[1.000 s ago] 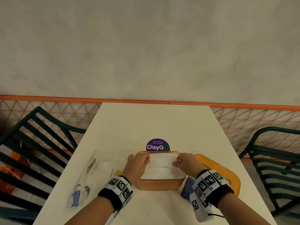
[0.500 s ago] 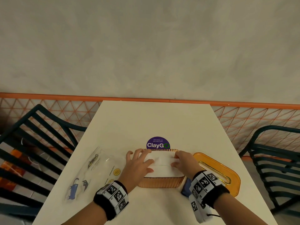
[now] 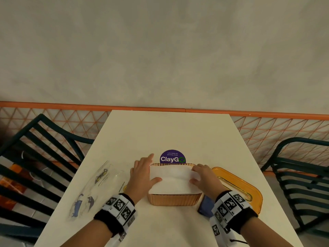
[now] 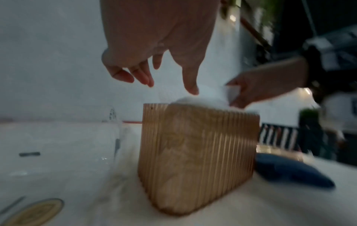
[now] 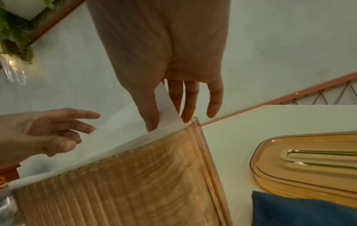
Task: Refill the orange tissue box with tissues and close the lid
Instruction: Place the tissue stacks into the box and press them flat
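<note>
The orange ribbed tissue box (image 3: 174,200) (image 4: 197,152) (image 5: 135,183) stands open on the table, near its front. A stack of white tissues (image 3: 172,179) (image 5: 115,137) fills it up to the rim. My left hand (image 3: 146,170) (image 4: 169,85) is at the box's left end, fingers spread and relaxed, only the thumb tip touching the tissues. My right hand (image 3: 195,175) (image 5: 168,116) is at the right end. It pinches the raised right edge of the tissues between thumb and fingers. The orange lid (image 3: 236,186) (image 5: 309,168) with its slot lies flat to the right of the box.
A blue cloth (image 3: 206,206) (image 5: 299,211) lies between box and lid, under my right wrist. A clear plastic wrapper (image 3: 96,186) lies left of the box. A purple sticker (image 3: 172,157) sits behind it. Dark metal chairs (image 3: 35,157) (image 3: 302,175) flank the white table (image 3: 169,132).
My left hand let go of the stack's left edge, laid flat on it, then spread and slid left past the rim. My right hand stayed on the right edge.
</note>
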A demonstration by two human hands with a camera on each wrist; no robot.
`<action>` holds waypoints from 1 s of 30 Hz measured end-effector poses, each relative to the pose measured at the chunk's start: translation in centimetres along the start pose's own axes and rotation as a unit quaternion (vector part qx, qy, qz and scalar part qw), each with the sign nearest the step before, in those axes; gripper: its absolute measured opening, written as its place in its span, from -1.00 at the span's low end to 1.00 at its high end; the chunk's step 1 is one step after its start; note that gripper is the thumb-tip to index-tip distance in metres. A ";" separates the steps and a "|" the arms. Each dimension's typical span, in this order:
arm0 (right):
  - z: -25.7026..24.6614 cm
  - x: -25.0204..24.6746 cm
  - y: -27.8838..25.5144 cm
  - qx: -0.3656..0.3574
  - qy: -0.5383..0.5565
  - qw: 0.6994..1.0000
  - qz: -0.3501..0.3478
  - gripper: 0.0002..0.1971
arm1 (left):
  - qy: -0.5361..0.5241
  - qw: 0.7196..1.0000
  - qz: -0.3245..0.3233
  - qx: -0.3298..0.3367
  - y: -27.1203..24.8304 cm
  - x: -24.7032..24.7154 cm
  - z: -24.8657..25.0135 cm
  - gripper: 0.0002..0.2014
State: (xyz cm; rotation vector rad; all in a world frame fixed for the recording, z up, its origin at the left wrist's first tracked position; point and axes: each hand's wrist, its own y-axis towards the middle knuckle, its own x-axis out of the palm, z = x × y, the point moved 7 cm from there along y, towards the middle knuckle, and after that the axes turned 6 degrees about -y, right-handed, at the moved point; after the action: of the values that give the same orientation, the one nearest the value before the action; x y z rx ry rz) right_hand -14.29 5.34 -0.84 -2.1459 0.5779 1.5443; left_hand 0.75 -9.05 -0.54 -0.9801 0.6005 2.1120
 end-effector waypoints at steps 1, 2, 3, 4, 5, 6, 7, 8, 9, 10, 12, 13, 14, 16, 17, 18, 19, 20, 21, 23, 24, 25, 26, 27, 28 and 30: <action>-0.1 -0.2 -0.1 -0.009 -0.024 1.000 0.010 -0.64 | -0.012 1.000 -0.005 -0.013 0.2 -0.1 -0.3 -0.31; -0.3 -0.3 -0.3 -0.018 -0.045 0.999 0.020 -0.65 | -0.015 1.000 -0.017 -0.010 0.3 0.0 -0.4 -0.42; -0.5 -0.4 -0.5 -0.028 -0.062 0.997 0.027 -0.67 | -0.004 0.999 -0.034 0.002 0.2 0.2 -0.3 -0.54; -0.6 -0.5 -0.7 -0.036 -0.075 0.996 0.032 -0.68 | 0.006 0.999 -0.048 0.019 0.0 0.4 -0.1 -0.63; -0.8 -0.5 -0.9 -0.044 -0.087 0.995 0.033 -0.69 | 0.012 0.998 -0.055 0.038 -0.3 0.6 0.0 -0.72; -1.0 -0.4 -1.1 -0.051 -0.097 0.993 0.031 -0.71 | 0.014 0.997 -0.051 0.057 -0.6 0.7 0.2 -0.79; -1.2 -0.3 -1.3 -0.058 -0.106 0.992 0.029 -0.73 | 0.014 0.996 -0.044 0.071 -0.8 0.7 0.4 -0.83; -1.3 -0.2 -1.5 -0.066 -0.111 0.991 0.025 -0.75 | 0.008 0.996 -0.042 0.079 -0.9 0.7 0.5 -0.85; -1.3 -0.1 -1.7 -0.072 -0.114 0.991 0.022 -0.77 | -0.001 0.996 -0.041 0.085 -1.0 0.7 0.6 -0.87; -1.4 -0.1 -1.9 -0.077 -0.115 0.990 0.017 -0.78 | -0.007 0.995 -0.043 0.091 -1.2 0.7 0.7 -0.89; -1.3 -0.1 -2.1 -0.081 -0.118 0.990 0.007 -0.78 | -0.005 0.992 -0.057 0.110 -1.5 0.9 1.0 -0.89; -1.3 -0.1 -2.1 -0.083 -0.122 0.989 0.003 -0.78 | 0.002 0.990 -0.067 0.121 -1.7 1.2 1.2 -0.87; -1.3 -0.1 -2.1 -0.083 -0.126 0.989 -0.001 -0.78 | 0.013 0.989 -0.077 0.127 -1.8 1.4 1.2 -0.85; -1.4 0.0 -1.9 -0.085 -0.130 0.988 -0.010 -0.77 | 0.038 0.987 -0.083 0.129 -1.7 1.7 1.2 -0.85; -1.5 0.1 -1.7 -0.087 -0.132 0.987 -0.015 -0.77 | 0.046 0.987 -0.080 0.130 -1.6 1.8 1.1 -0.87; -1.5 0.2 -1.6 -0.089 -0.135 0.987 -0.021 -0.77 | 0.053 0.987 -0.077 0.133 -1.4 1.9 1.1 -0.87; -1.5 0.3 -1.5 -0.089 -0.135 0.986 -0.026 -0.77 | 0.061 0.986 -0.076 0.138 -1.3 2.0 1.1 -0.86; -1.4 0.4 -1.3 -0.087 -0.135 0.987 -0.031 -0.77 | 0.067 0.985 -0.078 0.141 -1.2 2.1 1.2 -0.84; -1.3 0.5 -1.1 -0.084 -0.132 0.987 -0.037 -0.77 | 0.065 0.985 -0.081 0.139 -1.1 2.2 1.2 -0.82; -0.9 0.7 -0.7 -0.072 -0.123 0.989 -0.047 -0.76 | 0.040 0.988 -0.093 0.115 -0.8 2.5 0.8 -0.79; -0.6 0.7 -0.5 -0.061 -0.115 0.990 -0.049 -0.73 | 0.020 0.991 -0.098 0.087 -0.6 2.6 0.4 -0.77; -0.3 0.7 -0.3 -0.046 -0.103 0.992 -0.050 -0.70 | 0.001 0.993 -0.102 0.052 -0.4 2.5 -0.1 -0.75; 0.0 0.7 0.0 -0.031 -0.088 0.994 -0.050 -0.69 | -0.012 0.995 -0.099 0.021 -0.2 2.4 -0.5 -0.74; 0.3 0.7 0.2 -0.017 -0.076 0.996 -0.048 -0.67 | -0.018 0.996 -0.093 -0.003 0.1 2.4 -0.8 -0.73; 0.5 0.8 0.4 -0.004 -0.067 0.997 -0.049 -0.67 | -0.016 0.996 -0.087 -0.018 0.2 2.4 -0.8 -0.72; 0.9 1.2 0.6 0.021 -0.062 0.996 -0.062 -0.66 | 0.030 0.996 -0.083 -0.027 0.3 2.5 -0.4 -0.72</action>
State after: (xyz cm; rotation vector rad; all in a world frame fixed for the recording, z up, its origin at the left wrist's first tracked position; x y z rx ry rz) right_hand -14.99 5.29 -2.32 -1.9994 0.4238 1.5692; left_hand -0.45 -8.49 -2.78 -1.0878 0.4765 1.9671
